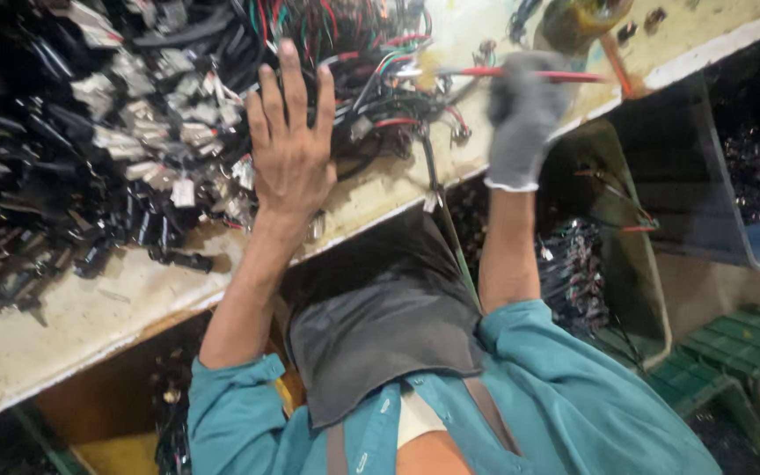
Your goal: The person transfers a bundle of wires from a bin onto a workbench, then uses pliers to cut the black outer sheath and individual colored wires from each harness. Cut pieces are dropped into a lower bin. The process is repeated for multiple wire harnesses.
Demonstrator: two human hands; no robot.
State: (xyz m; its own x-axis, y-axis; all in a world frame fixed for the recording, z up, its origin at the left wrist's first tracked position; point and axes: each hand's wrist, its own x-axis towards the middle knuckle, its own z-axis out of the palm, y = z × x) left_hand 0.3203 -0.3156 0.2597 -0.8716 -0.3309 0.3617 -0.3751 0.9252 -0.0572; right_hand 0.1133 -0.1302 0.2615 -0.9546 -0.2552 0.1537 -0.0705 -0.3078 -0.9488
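Bare left hand (290, 149) lies spread flat, grip empty, on the wires (345, 53) on the desk (63, 325); beside it, the gloved right hand (525, 114) grips a red-handled tool (529, 75).

On the table (90, 308), a heap of wire harnesses (116, 132) lies left, under the left hand (290, 149). The right hand (525, 114) holds a tool (529, 75) to its right. Bins (749, 176) sit below the table edge.
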